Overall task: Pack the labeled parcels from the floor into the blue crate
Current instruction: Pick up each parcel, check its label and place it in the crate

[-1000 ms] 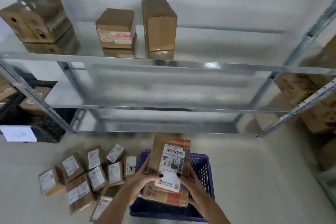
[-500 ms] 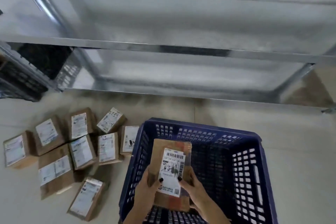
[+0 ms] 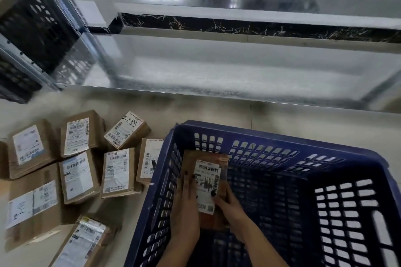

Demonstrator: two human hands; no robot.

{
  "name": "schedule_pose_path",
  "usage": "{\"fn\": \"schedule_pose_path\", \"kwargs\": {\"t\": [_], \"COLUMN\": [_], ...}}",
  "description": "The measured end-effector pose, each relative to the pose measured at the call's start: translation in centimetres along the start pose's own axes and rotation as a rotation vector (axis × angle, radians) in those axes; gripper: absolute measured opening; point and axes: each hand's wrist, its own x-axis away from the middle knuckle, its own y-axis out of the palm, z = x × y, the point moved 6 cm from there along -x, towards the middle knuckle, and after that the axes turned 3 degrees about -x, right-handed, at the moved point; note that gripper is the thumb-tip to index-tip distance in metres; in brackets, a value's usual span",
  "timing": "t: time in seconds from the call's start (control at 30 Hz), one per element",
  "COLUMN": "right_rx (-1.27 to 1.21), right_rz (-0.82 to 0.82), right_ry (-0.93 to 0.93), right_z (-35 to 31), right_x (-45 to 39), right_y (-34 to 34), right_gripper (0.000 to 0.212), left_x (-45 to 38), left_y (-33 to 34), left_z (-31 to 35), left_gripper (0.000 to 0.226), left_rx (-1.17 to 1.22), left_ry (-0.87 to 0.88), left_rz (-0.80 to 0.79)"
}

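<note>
A brown labeled parcel (image 3: 206,180) sits low inside the blue crate (image 3: 282,143), against its left wall. My left hand (image 3: 186,206) lies along the parcel's left side with fingers stretched over its top. My right hand (image 3: 227,204) holds the parcel's right edge, thumb on the white label. Several more labeled parcels (image 3: 76,175) lie on the floor left of the crate, labels facing up.
A metal shelving rack (image 3: 195,91) stands just beyond the crate, its lowest shelf close to the floor. A dark perforated crate (image 3: 32,34) sits on the rack at the left. Bare beige floor (image 3: 217,112) runs between rack and crate.
Both hands have lowered the parcel from above the crate rim down inside it, toward the left wall. The view has tilted downward and closer to the floor.
</note>
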Motion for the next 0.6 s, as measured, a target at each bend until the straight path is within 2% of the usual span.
{"fn": "schedule_pose_path", "kwargs": {"t": [0.13,0.3,0.4,0.5,0.6], "right_rx": [0.053,0.281,0.433,0.500,0.508], "right_rz": [0.032,0.167,0.222,0.197,0.112], "right_ry": [0.006,-0.018,-0.028,-0.074,-0.071], "right_z": [0.2,-1.8,-4.6,-7.7,-11.2], "right_x": [-0.4,2.2,7.2,13.4,20.6], "right_y": [0.0,0.5,1.5,3.3,6.8], "right_gripper": [0.073,0.080,0.082,0.075,0.067], "left_x": [-0.5,-0.3,1.8,6.2,11.1], "left_y": [0.6,-2.1,-5.9,-11.5,-18.4], "left_z": [-0.1,0.7,2.3,3.7,3.2], "left_gripper": [0.073,0.063,0.059,0.050,0.050], "left_rx": [-0.086,-0.091,0.075,0.294,0.289], "left_ry": [0.031,0.079,0.118,0.126,0.120], "left_rz": [-0.030,-0.091,-0.128,-0.163,-0.155]}}
